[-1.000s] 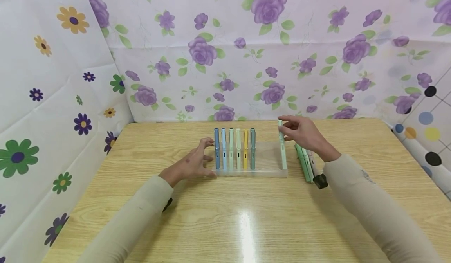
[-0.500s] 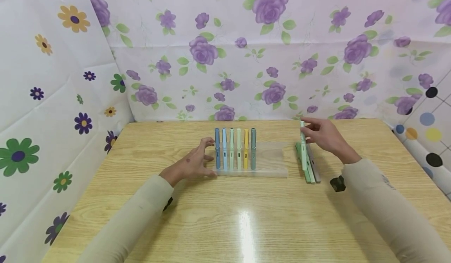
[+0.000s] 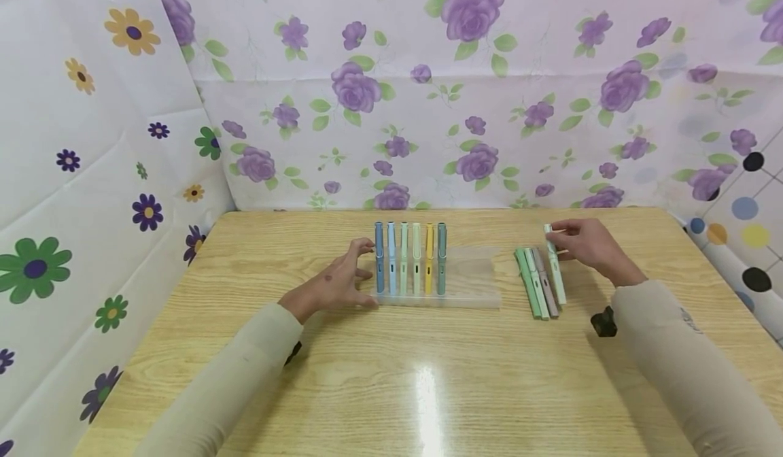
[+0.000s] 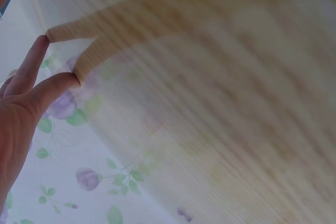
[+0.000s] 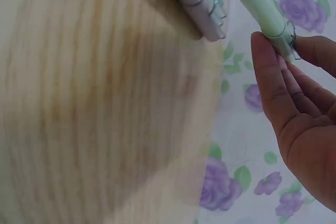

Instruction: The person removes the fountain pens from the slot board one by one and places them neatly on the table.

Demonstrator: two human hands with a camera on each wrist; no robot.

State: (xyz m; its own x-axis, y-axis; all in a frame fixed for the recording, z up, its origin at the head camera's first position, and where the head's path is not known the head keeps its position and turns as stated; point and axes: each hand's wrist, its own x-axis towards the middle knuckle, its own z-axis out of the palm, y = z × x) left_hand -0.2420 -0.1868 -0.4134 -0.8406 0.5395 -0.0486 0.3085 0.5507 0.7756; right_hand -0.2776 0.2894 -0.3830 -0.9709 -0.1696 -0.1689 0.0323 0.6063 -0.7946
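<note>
In the head view my right hand [image 3: 587, 245] pinches the top of a pale green pen [image 3: 554, 264] between thumb and fingers. The pen leans just right of several loose pens, and its lower end is near or on the table. In the right wrist view the fingertips hold its clip end. Toward the middle stands a clear pen stand [image 3: 471, 299]. Several upright pens fill its left part, from a dark blue pen [image 3: 379, 258] to a yellow pen [image 3: 429, 258] and a teal pen [image 3: 442, 258]. My left hand [image 3: 333, 283], fingers spread, touches the stand's left end.
The loose pens, including a green pen [image 3: 527, 283] and a greyish-mauve pen [image 3: 546, 284], lie side by side right of the stand. A floral cloth [image 3: 391, 103] hangs behind the wooden table [image 3: 391, 389]. A black object [image 3: 604, 322] sits below the right wrist.
My right hand has lifted the pale green pen away from the stand's right end and carried it right, over the loose pens to their far side. My left hand has stayed put.
</note>
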